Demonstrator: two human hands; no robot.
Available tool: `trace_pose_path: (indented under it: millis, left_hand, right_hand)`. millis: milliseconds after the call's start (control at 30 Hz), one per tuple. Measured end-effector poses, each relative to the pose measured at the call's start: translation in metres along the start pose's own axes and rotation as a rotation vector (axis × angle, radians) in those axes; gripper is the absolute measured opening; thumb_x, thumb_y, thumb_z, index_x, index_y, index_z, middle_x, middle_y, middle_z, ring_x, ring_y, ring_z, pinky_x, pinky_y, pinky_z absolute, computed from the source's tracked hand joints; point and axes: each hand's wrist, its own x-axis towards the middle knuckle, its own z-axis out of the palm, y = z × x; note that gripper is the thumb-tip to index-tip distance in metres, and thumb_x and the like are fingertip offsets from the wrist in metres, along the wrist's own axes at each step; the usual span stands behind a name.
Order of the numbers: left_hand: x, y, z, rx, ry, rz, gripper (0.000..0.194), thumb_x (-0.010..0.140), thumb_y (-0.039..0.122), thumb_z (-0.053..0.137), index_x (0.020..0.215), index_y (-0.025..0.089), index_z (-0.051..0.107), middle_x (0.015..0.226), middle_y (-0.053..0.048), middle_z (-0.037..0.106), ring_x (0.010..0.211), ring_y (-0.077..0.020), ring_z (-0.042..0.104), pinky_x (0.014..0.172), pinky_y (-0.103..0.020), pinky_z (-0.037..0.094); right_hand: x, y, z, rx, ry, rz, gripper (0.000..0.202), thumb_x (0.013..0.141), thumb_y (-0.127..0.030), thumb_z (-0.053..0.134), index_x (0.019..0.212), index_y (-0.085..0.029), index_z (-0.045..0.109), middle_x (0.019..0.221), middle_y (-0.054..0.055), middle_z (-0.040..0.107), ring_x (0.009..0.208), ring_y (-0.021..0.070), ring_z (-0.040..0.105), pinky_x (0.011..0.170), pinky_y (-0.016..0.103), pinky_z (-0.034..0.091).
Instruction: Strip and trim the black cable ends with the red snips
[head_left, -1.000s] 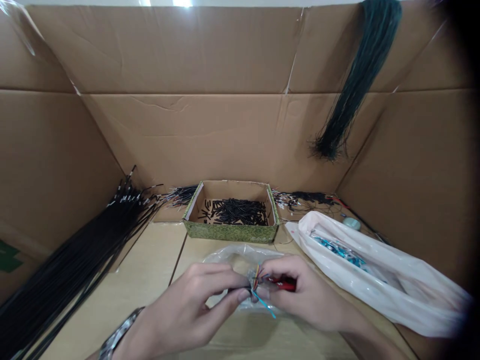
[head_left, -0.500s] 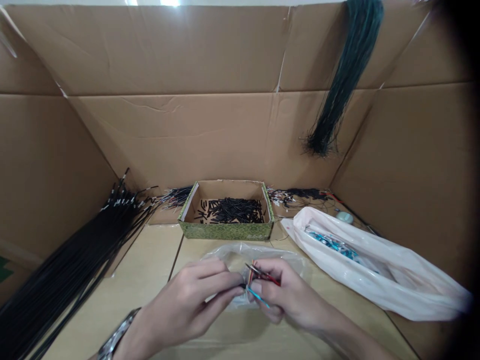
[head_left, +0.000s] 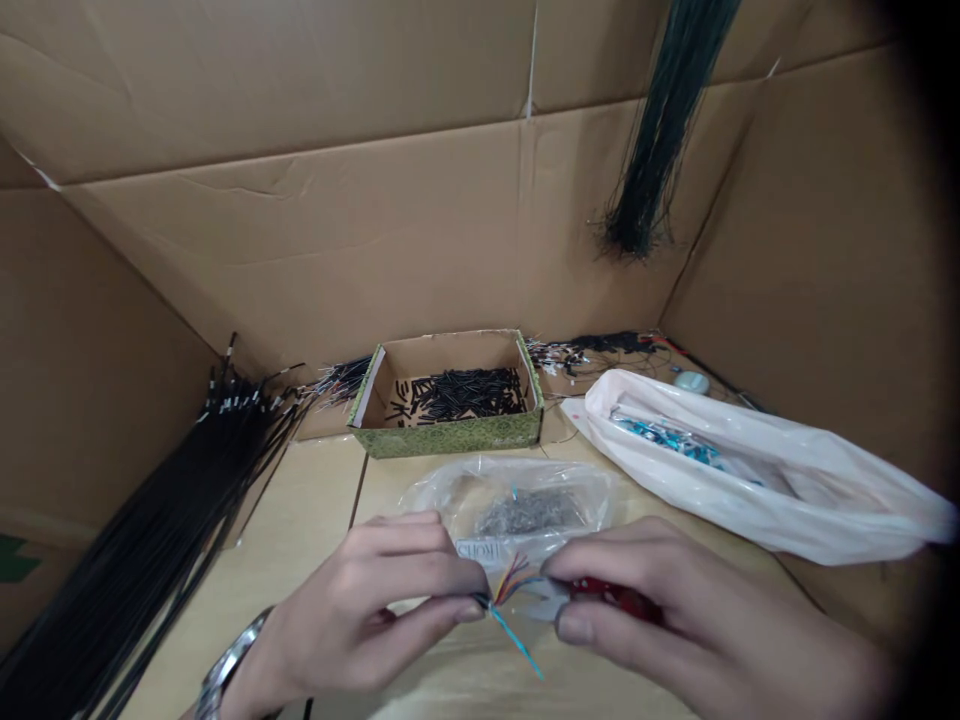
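Note:
My left hand (head_left: 397,600) is closed in a pinch on the end of a black cable (head_left: 484,600), mostly hidden by the fingers. From it fan thin coloured wires (head_left: 514,578), orange, purple and blue among them; a light-blue strand (head_left: 517,645) points down and right. Just to the right, my right hand (head_left: 645,590) is closed around a red-handled tool (head_left: 619,597) that looks like small snips, its blades out of sight. The right thumb and forefinger are close to the wire tips; whether they touch is unclear. Behind both hands lies a clear plastic bag (head_left: 435,490) of small metal pieces (head_left: 529,512).
A green-patterned box (head_left: 450,437) with short black tubes stands behind the bag. To the right lies a white bag (head_left: 780,510) with blue-and-silver pieces. Black cables (head_left: 142,520) lie at left, dark wires (head_left: 667,130) hang at the back right, and cardboard walls (head_left: 337,230) surround the table.
My right hand has drawn away from the left, to the right, and the tool's dark blades no longer show. The coloured wires now fan out in the gap. The camera has tilted down.

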Motion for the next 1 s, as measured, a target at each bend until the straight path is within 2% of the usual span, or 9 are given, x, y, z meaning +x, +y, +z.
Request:
trace_pose_path:
  millis: [100, 433, 633, 733, 1000]
  left_hand:
    - [0.0032, 0.0014, -0.0002, -0.007, -0.038, 0.011, 0.021, 0.101, 0.018, 0.053, 0.099, 0.009, 0.072, 0.069, -0.006, 0.063, 0.063, -0.015, 0.055, 0.059, -0.026, 0.044]
    - [0.0037, 0.0048, -0.0031, 0.033, -0.114, 0.024, 0.029, 0.105, 0.025, 0.045, 0.103, 0.012, 0.072, 0.067, -0.005, 0.063, 0.059, -0.0152, 0.056, 0.056, -0.028, 0.043]
    - [0.0041, 0.0081, -0.0047, 0.037, -0.13, 0.03, 0.029, 0.105, 0.024, 0.045, 0.104, 0.011, 0.071, 0.07, -0.006, 0.067, 0.061, -0.0154, 0.058, 0.058, -0.028, 0.046]
    - [0.0039, 0.0081, -0.0052, 0.037, -0.145, 0.028, 0.029, 0.105, 0.023, 0.045, 0.105, 0.011, 0.071, 0.071, -0.006, 0.068, 0.062, -0.0152, 0.058, 0.059, -0.028, 0.046]
    - [0.0039, 0.0055, -0.0041, 0.02, -0.172, 0.037, 0.032, 0.107, 0.025, 0.04, 0.109, 0.012, 0.07, 0.07, -0.006, 0.067, 0.062, -0.0161, 0.057, 0.059, -0.029, 0.045]
  right_hand:
    - [-0.0028, -0.0013, 0.0052, 0.002, -0.024, -0.027, 0.022, 0.098, -0.041, 0.059, 0.113, -0.03, 0.071, 0.106, 0.001, 0.075, 0.097, 0.0196, 0.067, 0.08, 0.026, 0.051]
    - [0.0032, -0.0043, 0.0032, 0.019, -0.119, -0.019, 0.018, 0.099, -0.042, 0.057, 0.098, -0.031, 0.071, 0.087, -0.004, 0.073, 0.08, 0.0166, 0.066, 0.067, 0.024, 0.047]
    - [0.0043, -0.006, 0.0028, 0.041, -0.049, -0.031, 0.017, 0.096, -0.041, 0.062, 0.095, -0.03, 0.075, 0.08, -0.001, 0.072, 0.073, 0.0182, 0.064, 0.062, 0.026, 0.046]
    - [0.0039, -0.0069, 0.0017, 0.04, -0.075, -0.04, 0.019, 0.096, -0.041, 0.061, 0.09, -0.029, 0.075, 0.074, -0.002, 0.07, 0.069, 0.0179, 0.064, 0.06, 0.026, 0.045]
    - [0.0045, -0.0094, -0.0007, -0.006, -0.128, -0.032, 0.019, 0.097, -0.04, 0.06, 0.087, -0.029, 0.071, 0.075, -0.003, 0.07, 0.069, 0.0159, 0.065, 0.056, 0.025, 0.042]
